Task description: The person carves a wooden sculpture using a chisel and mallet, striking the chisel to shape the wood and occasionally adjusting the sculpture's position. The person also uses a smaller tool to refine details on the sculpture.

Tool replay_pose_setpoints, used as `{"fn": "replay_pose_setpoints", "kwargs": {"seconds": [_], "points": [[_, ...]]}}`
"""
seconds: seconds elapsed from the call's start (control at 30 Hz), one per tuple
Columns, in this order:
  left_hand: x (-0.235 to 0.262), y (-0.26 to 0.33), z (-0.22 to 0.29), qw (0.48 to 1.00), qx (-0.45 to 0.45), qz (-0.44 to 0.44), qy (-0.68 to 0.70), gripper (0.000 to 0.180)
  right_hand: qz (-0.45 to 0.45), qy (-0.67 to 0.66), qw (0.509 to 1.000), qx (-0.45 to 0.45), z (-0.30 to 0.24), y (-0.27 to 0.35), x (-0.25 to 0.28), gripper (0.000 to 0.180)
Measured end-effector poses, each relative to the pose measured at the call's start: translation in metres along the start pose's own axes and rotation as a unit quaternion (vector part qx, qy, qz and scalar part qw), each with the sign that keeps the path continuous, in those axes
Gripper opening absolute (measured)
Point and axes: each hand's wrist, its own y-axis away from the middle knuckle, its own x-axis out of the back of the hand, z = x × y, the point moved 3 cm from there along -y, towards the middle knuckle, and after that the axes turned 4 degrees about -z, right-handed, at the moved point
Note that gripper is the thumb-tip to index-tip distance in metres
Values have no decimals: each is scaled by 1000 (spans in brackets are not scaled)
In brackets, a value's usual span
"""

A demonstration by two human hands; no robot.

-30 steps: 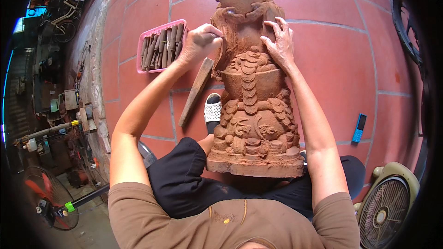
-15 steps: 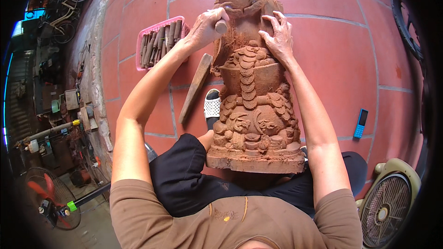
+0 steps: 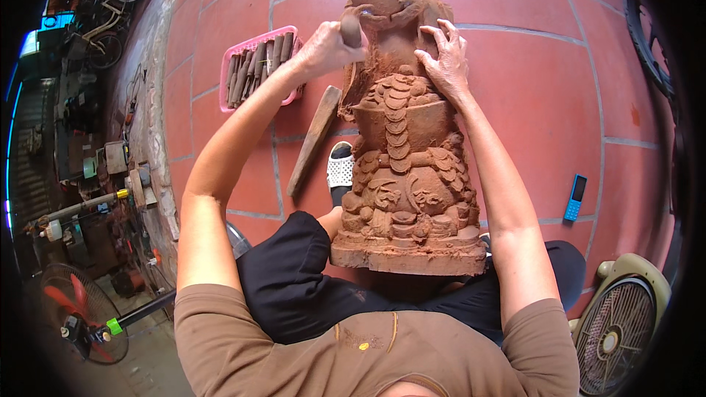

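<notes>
Clay-red and tall, the carved statue (image 3: 404,154) stands between the person's knees on the tiled floor (image 3: 529,88), its long axis running from 6 o'clock at the base to 12 o'clock at the top, which points away from the person. The left hand (image 3: 323,48) is curled into a closed grip around a short, rounded clay-coloured tool (image 3: 351,29), whose end is pressed against the upper left side of the statue. The right hand (image 3: 445,59) lies open and flat, fingers spread, on the upper right side of the figure, holding nothing.

At 10 o'clock from the statue sits a pink basket (image 3: 254,66), filled with brown sticks or tool handles laid side by side. A wooden paddle (image 3: 315,140) lies on the floor just left of the statue, slanting from 7 to 1 o'clock. A white sandal (image 3: 340,169) shows beside the base. A blue phone (image 3: 575,197) lies at 3 o'clock, well apart, and a fan (image 3: 621,323) stands at 4 o'clock.
</notes>
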Motion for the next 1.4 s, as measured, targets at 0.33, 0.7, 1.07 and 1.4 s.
{"fn": "replay_pose_setpoints", "kwargs": {"seconds": [0.33,0.7,1.07,1.4], "points": [[7,-13,-38,992,1,20,127,9,-2,-3,1000,13,-8,-3,-3,51],[24,-24,-39,979,9,-80,189,10,-13,-12,1000,7,-14,-1,-2,51],[23,-26,-17,985,-5,-118,126,17,-7,-2,1000,8,-7,-2,0,50],[20,-41,11,989,52,-135,13,19,50,10,996,70,-15,-3,3,48]]}}
